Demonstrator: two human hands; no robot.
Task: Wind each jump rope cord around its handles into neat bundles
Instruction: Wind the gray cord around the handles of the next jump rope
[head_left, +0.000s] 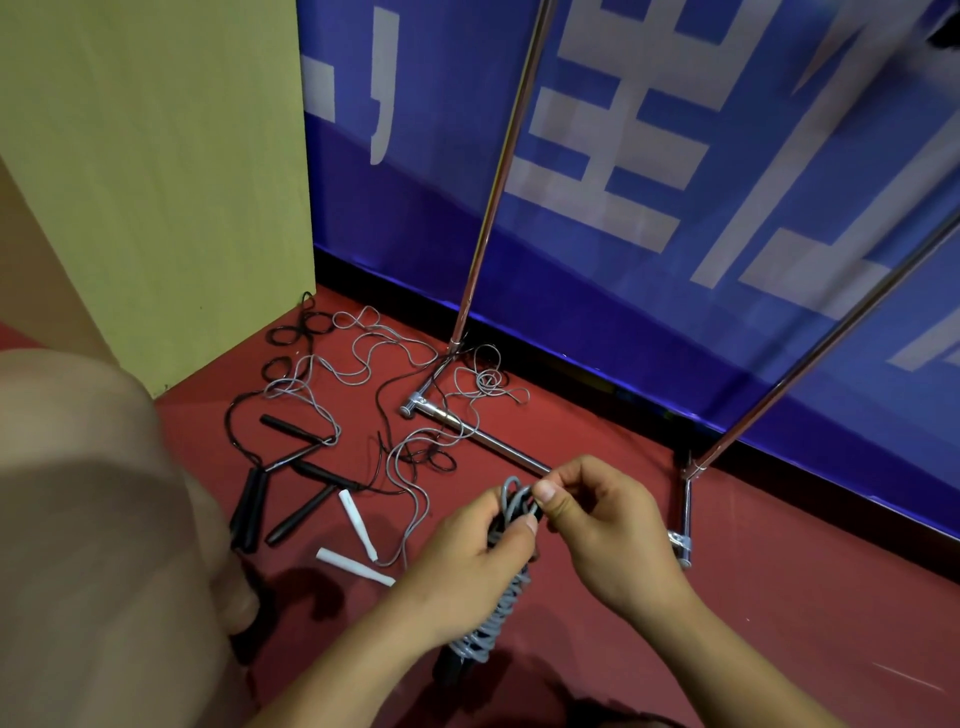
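Bundle (498, 587), grey cord wound on dark handles, sits gripped in the left hand (467, 566) above the red floor (779, 597) while the right hand (608, 525) pinches its top loop; keep tension and tuck the end under snugly

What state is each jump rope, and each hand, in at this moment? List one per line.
Grey-corded rope: wound round its black handles, held.
White-handled rope: unwound, on the floor.
Black-handled ropes: unwound, cords tangled on the floor.
Left hand: grips the bundle.
Right hand: pinches the cord's end loop.
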